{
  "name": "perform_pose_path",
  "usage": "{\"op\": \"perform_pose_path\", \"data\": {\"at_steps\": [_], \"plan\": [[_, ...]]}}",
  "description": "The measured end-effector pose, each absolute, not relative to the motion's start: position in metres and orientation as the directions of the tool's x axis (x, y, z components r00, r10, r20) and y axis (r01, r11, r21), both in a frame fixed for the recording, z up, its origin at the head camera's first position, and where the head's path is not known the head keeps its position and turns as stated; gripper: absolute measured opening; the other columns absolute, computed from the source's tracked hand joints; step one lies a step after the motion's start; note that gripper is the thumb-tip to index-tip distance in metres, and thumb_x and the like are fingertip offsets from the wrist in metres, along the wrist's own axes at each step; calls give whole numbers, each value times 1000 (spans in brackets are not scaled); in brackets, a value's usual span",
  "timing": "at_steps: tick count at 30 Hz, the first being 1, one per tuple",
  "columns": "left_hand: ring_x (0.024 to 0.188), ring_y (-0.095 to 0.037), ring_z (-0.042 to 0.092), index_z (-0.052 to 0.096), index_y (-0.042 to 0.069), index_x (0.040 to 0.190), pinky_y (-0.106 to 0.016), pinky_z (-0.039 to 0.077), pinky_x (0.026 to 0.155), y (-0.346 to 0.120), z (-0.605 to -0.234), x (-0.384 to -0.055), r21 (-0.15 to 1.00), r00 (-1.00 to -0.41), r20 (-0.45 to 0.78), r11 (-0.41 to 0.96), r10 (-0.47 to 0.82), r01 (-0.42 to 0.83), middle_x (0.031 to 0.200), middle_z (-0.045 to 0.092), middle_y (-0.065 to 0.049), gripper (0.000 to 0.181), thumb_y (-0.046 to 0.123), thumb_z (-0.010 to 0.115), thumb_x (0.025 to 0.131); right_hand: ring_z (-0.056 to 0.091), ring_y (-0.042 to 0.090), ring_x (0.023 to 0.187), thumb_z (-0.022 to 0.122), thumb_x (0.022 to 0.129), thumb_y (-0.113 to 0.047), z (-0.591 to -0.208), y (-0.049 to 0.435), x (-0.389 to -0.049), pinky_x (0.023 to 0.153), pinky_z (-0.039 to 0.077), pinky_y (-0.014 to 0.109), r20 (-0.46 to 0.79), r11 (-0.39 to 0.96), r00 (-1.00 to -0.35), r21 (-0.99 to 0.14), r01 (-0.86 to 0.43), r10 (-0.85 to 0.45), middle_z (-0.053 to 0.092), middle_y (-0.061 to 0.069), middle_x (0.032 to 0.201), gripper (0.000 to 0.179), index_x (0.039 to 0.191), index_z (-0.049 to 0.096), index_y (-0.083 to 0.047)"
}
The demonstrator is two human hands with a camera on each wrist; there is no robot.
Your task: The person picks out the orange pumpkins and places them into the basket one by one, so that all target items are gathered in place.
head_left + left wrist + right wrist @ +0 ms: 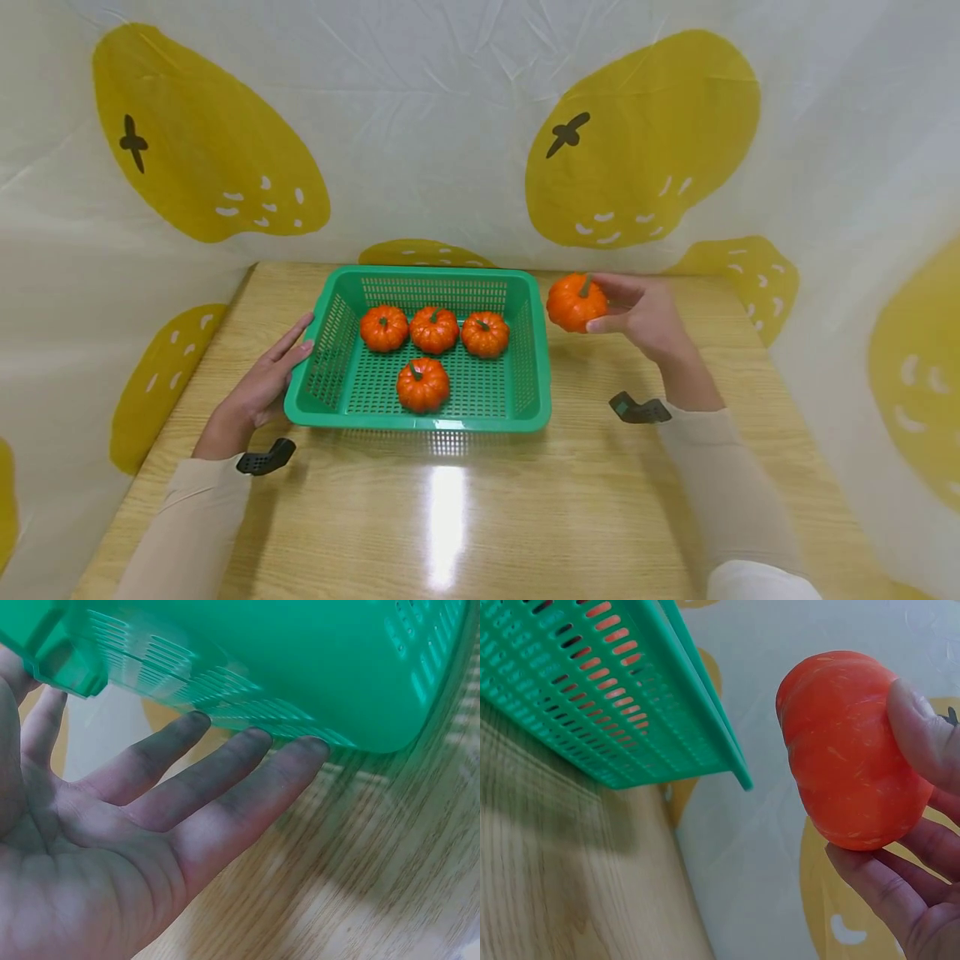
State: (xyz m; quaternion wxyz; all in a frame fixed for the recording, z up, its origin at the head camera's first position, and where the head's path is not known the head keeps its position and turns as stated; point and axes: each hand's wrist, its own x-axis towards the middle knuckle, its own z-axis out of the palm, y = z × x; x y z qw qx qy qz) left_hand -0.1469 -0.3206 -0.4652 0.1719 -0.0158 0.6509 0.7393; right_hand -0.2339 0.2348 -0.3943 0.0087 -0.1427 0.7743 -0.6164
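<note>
A small orange pumpkin (pixel 576 302) with a green stem is held in my right hand (pixel 637 312), just off the basket's right side. In the right wrist view, the thumb presses one face of the pumpkin (pixel 851 750) and the fingers support it from below. The green plastic basket (pixel 420 423) holds several similar pumpkins: a row of three, with one pumpkin (pixel 423 386) in front. At the basket's left end, my left hand (pixel 262 383) touches the rim and side. Its fingers (pixel 240 787) extend nearly straight against the slotted wall in the left wrist view.
The basket stands toward the back of a light wooden table (pixel 510 517), which reflects a bright light. Behind and beside the table hangs a pale cloth (pixel 427 150) printed with large yellow fruit shapes. A black wrist device (pixel 266 457) shows on the left arm.
</note>
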Motion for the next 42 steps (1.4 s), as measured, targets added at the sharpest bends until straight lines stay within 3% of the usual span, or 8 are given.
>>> {"op": "perform_pose_path", "data": {"at_steps": [13,19,23,26,37,42], "plan": [[99,-12,74,11,43,167,-35,64,80,-319,-465,-146,963,-946,-234,-82,225,-258,122,68,11,65,33,45,113,74,1,97,79,72,25,-398,222,-235,83,62,23,171,151,-935,-962,-226,-310,73,-15,114,69,137,57,17],[99,-13,74,11,44,167,-35,64,80,-319,-464,-146,962,-946,-237,-79,222,-260,121,68,9,65,34,45,113,73,2,102,79,73,23,-399,218,-235,85,62,26,135,171,-937,-965,-197,-322,72,6,130,70,139,58,13],[99,-12,74,11,44,167,-34,64,80,-319,-464,-146,963,-946,-241,-67,218,-261,122,67,10,65,36,46,112,74,3,101,81,75,20,-400,215,-234,85,62,26,102,201,-939,-964,-175,-329,65,24,139,69,140,60,9],[100,-12,74,10,45,167,-34,64,80,-318,-463,-146,963,-945,-244,-60,217,-262,123,65,10,66,36,46,112,74,5,102,81,75,19,-400,213,-234,86,62,27,81,201,-935,-967,-159,-346,60,30,143,69,141,60,8],[101,-13,74,9,47,166,-36,64,81,-319,-462,-146,958,-940,-262,-61,218,-281,122,66,9,66,38,46,112,72,5,106,80,74,21,-402,202,-235,88,61,26,64,191,-926,-971,-144,-372,58,29,145,72,142,59,8],[101,-13,73,9,47,166,-36,64,82,-319,-462,-146,957,-939,-270,-50,214,-286,123,65,9,66,39,46,112,67,8,117,81,72,22,-404,196,-235,92,61,27,95,161,-911,-972,-173,-402,61,23,144,72,140,61,8]]}}
